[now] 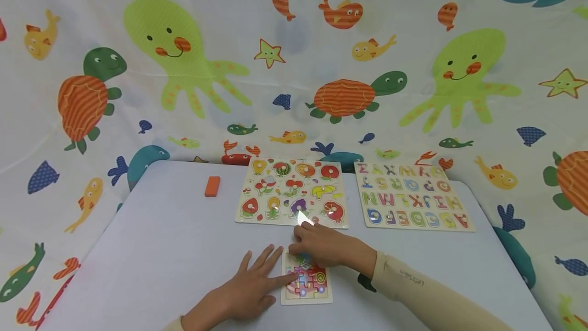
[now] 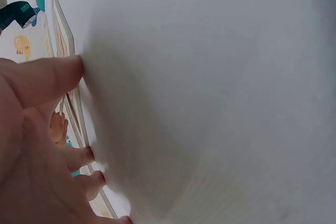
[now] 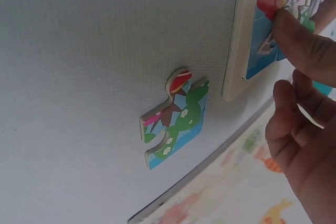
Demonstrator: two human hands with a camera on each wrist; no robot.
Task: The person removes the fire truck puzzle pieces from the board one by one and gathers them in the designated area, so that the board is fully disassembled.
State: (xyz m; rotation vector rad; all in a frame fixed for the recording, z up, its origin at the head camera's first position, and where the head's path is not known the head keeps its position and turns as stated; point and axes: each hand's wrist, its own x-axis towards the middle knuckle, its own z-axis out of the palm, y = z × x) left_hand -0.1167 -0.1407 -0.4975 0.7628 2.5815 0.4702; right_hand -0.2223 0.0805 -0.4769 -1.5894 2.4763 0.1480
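Note:
A small wooden jigsaw puzzle [image 1: 307, 301] lies in front of me in a pale frame, with most of its colourful pieces set in. My left hand [image 1: 250, 287] spreads its fingers beside it, the index finger resting on the pieces. Over the puzzle's upper part, my right hand [image 1: 321, 244] has curled fingers. In the right wrist view, its thumb and index finger pinch a partly hidden puzzle piece [image 3: 305, 15] at the puzzle's surface. A loose puzzle piece [image 3: 181, 121], green, blue and red, lies on the table beside the frame; the right hand and forearm hide it in the head view.
Beyond the hands lies a fruit peg board [image 1: 287, 221], with an alphabet board [image 1: 420, 226] to its right. An orange block [image 1: 212, 186] sits at the back left of the white table [image 1: 174, 249]. Behind hangs a sea-animal curtain [image 1: 294, 75].

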